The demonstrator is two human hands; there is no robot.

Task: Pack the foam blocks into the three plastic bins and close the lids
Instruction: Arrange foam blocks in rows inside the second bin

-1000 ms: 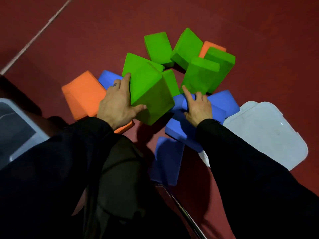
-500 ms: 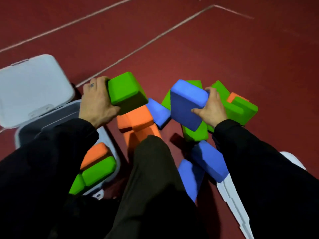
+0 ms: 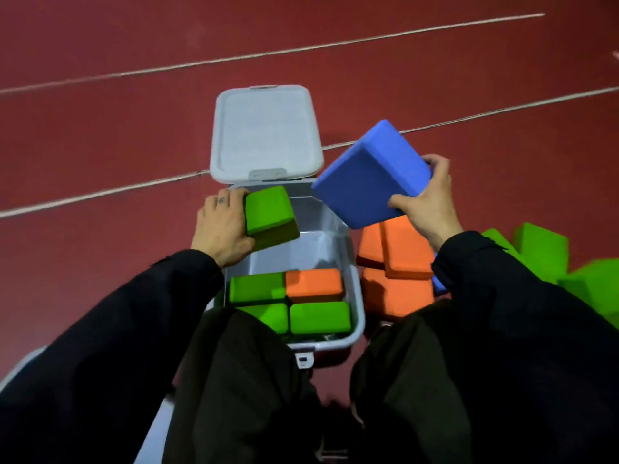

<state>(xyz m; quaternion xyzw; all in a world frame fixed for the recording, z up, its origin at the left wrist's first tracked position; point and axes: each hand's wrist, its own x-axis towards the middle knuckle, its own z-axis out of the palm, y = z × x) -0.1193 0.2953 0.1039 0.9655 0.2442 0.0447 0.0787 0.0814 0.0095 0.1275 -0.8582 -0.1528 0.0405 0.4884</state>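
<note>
Red sports flooring with white lines, one open bin between your knees.

Half a second ago both blocks were over the loose pile; now you have swung them to the bin. Your left hand grips the green block over the empty far half, fingers and thumb curled round it. Your right hand pinches the blue block at the bin's right rim. Four blocks already fill the near half; the lid lies open behind.
</note>
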